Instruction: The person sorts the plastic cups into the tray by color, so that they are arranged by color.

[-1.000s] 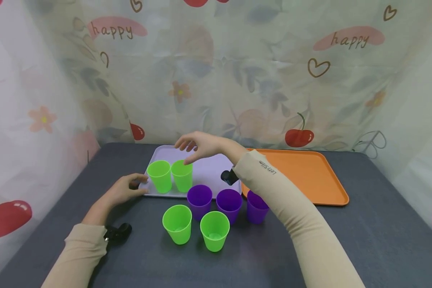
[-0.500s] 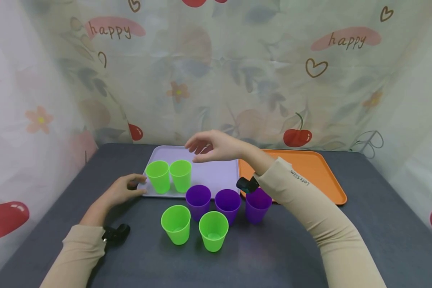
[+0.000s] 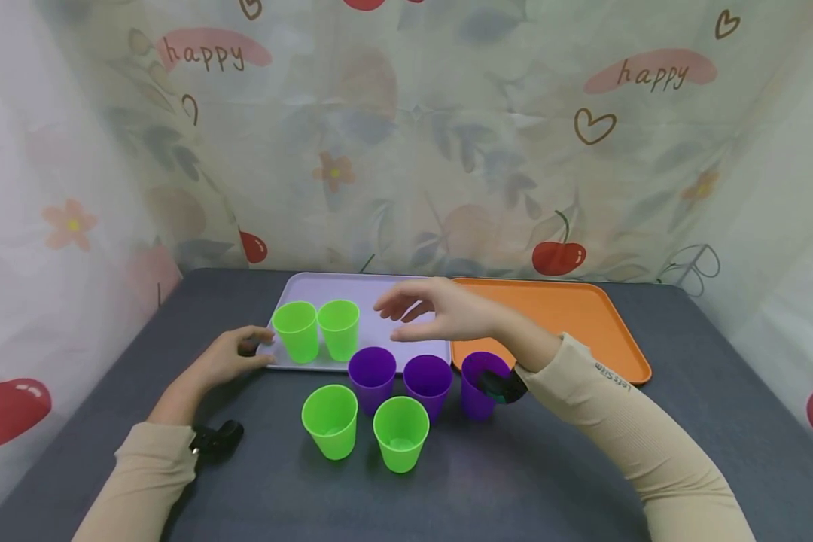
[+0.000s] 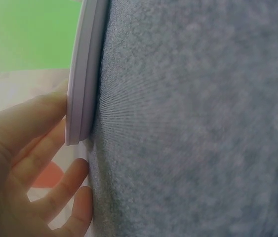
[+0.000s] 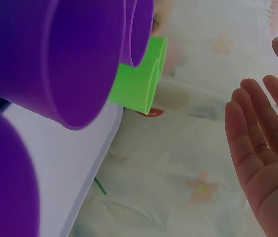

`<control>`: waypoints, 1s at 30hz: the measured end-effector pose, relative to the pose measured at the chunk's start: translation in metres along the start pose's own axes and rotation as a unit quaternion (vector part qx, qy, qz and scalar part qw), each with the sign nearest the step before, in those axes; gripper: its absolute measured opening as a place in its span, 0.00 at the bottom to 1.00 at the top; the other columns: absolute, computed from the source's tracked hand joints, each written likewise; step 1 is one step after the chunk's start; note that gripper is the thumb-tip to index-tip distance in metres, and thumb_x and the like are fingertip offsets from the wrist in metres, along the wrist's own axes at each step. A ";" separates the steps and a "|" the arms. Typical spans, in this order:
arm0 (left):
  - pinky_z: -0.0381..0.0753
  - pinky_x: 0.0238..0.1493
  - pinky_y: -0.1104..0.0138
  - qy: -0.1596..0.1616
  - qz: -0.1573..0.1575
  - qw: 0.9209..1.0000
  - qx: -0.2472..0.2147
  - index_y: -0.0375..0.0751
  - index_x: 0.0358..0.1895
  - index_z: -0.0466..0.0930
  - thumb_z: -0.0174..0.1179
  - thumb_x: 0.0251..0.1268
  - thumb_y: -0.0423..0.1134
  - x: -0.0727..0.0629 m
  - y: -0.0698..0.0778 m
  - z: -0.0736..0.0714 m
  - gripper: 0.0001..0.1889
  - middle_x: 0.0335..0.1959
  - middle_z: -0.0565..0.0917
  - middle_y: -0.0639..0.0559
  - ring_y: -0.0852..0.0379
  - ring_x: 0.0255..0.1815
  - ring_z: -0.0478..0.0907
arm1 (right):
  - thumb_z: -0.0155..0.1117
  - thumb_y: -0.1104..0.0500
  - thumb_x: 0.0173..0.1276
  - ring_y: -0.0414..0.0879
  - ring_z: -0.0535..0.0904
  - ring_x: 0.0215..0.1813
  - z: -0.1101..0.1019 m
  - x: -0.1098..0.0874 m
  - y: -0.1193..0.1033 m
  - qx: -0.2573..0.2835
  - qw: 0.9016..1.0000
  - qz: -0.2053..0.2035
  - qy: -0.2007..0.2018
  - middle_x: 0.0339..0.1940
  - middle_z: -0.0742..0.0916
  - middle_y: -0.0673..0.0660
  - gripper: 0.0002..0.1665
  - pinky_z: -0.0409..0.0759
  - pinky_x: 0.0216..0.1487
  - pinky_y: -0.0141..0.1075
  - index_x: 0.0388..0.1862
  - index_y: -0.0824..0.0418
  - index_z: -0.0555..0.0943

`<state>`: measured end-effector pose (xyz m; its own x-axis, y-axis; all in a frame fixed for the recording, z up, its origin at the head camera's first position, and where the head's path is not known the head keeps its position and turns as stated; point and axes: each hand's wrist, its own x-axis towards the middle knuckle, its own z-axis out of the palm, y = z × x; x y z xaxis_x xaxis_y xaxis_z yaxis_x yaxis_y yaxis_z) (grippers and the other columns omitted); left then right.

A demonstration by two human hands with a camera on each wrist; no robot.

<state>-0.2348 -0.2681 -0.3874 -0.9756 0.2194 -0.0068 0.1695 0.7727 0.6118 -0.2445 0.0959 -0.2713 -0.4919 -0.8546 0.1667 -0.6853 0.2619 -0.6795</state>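
In the head view, four green cups [image 3: 296, 335] and three purple cups [image 3: 428, 385] stand upright, seven in all. Two of the green ones are side by side on the left part of the lilac tray [image 3: 325, 286]; the other two are on the dark table [image 3: 488, 482], nearer the person. The three purple ones form a row on the table just in front of the trays; the right-hand one is partly covered by one of two black wrist cameras [image 3: 504, 385].

The left hand [image 3: 226, 357] grips the lilac tray at its near left corner; in the left wrist view the thumb tip is hidden behind the rim and two fingers lie bent beside the corner. The right hand [image 3: 440, 309] is released, hanging over the right part of that tray with fingers loosely bent; the right wrist view shows it apart from three purple and two green cups.

A second tray, the orange tray [image 3: 555, 312], lies beside the lilac one on the right. Two beige sleeves [image 3: 138, 474] cover the arms. Behind hangs one printed curtain [image 3: 413, 135], showing "happy" twice.
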 end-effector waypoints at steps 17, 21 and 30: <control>0.71 0.56 0.43 0.002 0.008 1.000 0.002 0.33 0.58 0.73 0.63 0.59 0.42 0.002 -0.005 0.001 0.25 0.55 0.77 0.34 0.31 0.58 0.71 | 0.66 0.63 0.60 0.45 0.80 0.53 0.022 -0.042 -0.001 0.042 0.999 -0.007 0.030 0.52 0.83 0.59 0.22 0.80 0.53 0.35 0.53 0.64 0.76; 0.71 0.56 0.43 0.000 0.004 1.000 0.003 0.33 0.58 0.72 0.63 0.59 0.42 0.002 -0.004 0.000 0.25 0.55 0.77 0.34 0.31 0.58 0.70 | 0.66 0.64 0.59 0.49 0.81 0.54 0.028 -0.049 -0.001 0.048 0.998 -0.013 0.031 0.52 0.83 0.60 0.22 0.80 0.53 0.35 0.53 0.65 0.76; 0.71 0.56 0.43 -0.001 0.001 1.000 0.006 0.33 0.58 0.72 0.63 0.59 0.43 0.001 -0.002 0.000 0.25 0.55 0.77 0.34 0.32 0.58 0.71 | 0.68 0.62 0.58 0.52 0.80 0.51 0.044 -0.059 0.003 0.058 0.997 -0.032 0.034 0.50 0.83 0.63 0.26 0.81 0.51 0.35 0.55 0.66 0.74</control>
<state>-0.2363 -0.2689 -0.3884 -0.9752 0.2214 -0.0070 0.1726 0.7795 0.6021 -0.1939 0.1271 -0.3143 -0.4863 -0.8349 0.2577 -0.6520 0.1504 -0.7431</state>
